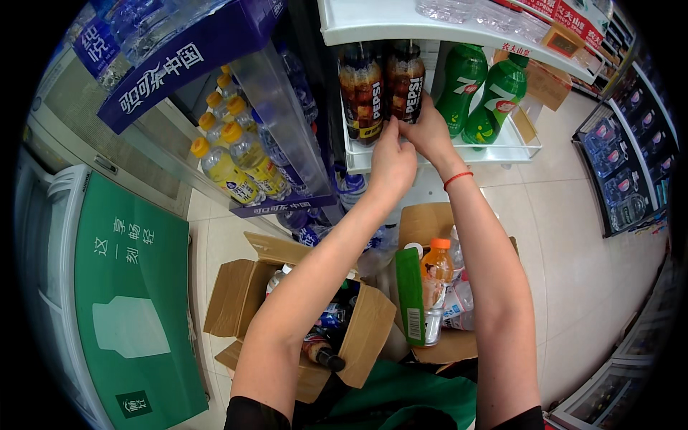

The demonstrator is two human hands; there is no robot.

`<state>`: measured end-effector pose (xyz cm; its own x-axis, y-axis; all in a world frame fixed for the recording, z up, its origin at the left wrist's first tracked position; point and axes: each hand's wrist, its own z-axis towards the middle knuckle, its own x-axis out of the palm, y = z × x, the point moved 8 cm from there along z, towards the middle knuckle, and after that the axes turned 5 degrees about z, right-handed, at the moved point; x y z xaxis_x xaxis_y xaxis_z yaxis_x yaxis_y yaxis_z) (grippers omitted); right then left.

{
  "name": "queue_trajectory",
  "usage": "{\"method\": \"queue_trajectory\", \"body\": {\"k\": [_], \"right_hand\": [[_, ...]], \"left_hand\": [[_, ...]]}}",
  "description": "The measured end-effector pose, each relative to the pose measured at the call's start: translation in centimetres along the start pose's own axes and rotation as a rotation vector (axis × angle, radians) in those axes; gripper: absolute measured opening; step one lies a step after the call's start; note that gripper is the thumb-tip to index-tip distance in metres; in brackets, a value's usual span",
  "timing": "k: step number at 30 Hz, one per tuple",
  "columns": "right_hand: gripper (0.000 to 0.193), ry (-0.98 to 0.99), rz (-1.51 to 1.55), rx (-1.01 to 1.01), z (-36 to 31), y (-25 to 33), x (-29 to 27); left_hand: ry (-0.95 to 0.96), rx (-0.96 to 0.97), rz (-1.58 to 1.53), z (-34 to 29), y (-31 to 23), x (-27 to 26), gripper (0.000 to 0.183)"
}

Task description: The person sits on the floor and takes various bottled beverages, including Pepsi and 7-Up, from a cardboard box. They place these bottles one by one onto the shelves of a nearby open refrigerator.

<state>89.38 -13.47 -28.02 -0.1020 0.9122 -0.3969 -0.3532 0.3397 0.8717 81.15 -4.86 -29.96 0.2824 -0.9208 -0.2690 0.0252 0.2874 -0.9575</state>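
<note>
Both my arms reach forward to a white shelf. My right hand [428, 135], with a red cord round its wrist, grips the lower right side of a dark cola bottle [405, 80]. Close against it, my left hand [393, 159] has its fingers closed at the same bottle's base; its fingertips are partly hidden. Just left of it stands another cola bottle [362, 89] with a dark label. To the right on this shelf are two green soda bottles, one upright [462, 86] and the other slightly tilted [498, 100].
Below my arms are two open cardboard boxes: the left box [233, 287] holds dark bottles, the right box [426, 222] an orange drink bottle [438, 265] and others. Yellow-capped bottles [244, 161] fill a blue rack at left. A green-sided freezer [136, 258] stands further left.
</note>
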Motion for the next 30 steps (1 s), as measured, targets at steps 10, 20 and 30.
{"method": "queue_trajectory", "body": {"k": [10,20,30], "right_hand": [[0.049,-0.196,0.164,-0.003,-5.2,-0.5,-6.6],[0.068,-0.642,-0.01,-0.067,-7.3,-3.6,-15.9],[0.075,-0.319,-0.304,0.132,-3.6,-5.1,-15.1]], "left_hand": [[0.048,0.099,-0.061,-1.3,-1.7,4.1,0.061],[0.11,0.059,-0.138,-1.3,-3.1,8.4,0.063],[0.101,0.144,-0.091,1.8,-2.1,9.7,0.072]]}}
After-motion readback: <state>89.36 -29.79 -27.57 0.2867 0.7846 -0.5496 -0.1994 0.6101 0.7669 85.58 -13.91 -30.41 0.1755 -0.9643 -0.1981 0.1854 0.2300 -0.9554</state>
